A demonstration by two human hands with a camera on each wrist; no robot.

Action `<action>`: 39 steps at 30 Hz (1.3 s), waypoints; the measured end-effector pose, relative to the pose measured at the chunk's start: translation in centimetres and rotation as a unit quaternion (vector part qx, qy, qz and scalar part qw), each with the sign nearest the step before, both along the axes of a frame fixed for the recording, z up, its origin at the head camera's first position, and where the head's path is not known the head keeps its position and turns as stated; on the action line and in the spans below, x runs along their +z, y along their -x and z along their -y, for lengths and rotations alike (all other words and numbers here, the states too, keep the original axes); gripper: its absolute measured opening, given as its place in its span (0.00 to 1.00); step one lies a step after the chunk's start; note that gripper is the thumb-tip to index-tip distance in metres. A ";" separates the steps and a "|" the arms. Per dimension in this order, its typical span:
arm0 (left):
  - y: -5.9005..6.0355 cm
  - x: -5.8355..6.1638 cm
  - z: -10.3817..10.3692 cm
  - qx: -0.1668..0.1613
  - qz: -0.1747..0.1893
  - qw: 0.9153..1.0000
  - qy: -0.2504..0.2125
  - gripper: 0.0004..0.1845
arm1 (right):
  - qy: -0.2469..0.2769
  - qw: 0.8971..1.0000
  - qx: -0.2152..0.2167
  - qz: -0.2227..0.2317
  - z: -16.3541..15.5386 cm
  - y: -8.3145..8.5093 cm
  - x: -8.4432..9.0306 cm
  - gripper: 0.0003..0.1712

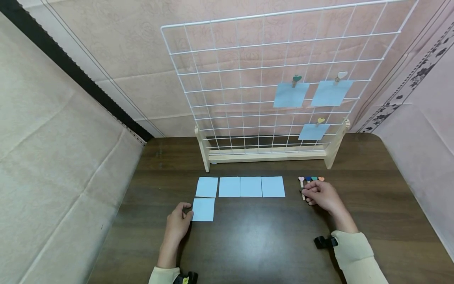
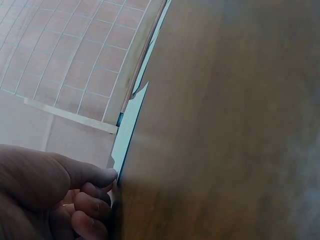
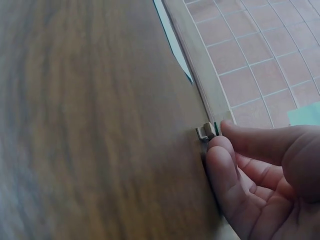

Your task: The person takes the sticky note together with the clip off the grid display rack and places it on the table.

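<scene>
Here, the left hand pinches a blue note — the right hand, a small clip.

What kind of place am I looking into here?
Probably a makeshift tabletop work booth: a dark wooden table, pale drapes hung around it, and a white wire grid with blue notes clipped on.
</scene>
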State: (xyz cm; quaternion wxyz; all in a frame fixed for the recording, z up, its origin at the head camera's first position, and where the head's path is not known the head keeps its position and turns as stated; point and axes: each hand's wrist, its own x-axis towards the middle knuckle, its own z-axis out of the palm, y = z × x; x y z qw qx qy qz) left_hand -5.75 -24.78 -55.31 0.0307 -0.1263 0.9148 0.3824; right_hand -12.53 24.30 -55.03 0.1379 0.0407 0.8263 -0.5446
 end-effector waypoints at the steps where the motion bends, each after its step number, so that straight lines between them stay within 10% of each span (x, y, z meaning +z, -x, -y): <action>1: 0.0 0.0 0.0 0.000 -0.001 1.000 0.002 0.15 | 0.002 1.000 0.000 -0.001 0.0 0.0 0.0 0.13; 20: 0.6 0.9 -0.7 0.017 -0.003 1.000 -0.004 0.16 | 0.024 0.999 -0.006 -0.019 0.0 -0.3 0.5 0.16; 39: 3.4 3.1 -7.0 0.010 -0.201 0.975 -0.092 0.04 | 0.006 0.989 0.046 -0.138 1.2 2.4 4.3 0.14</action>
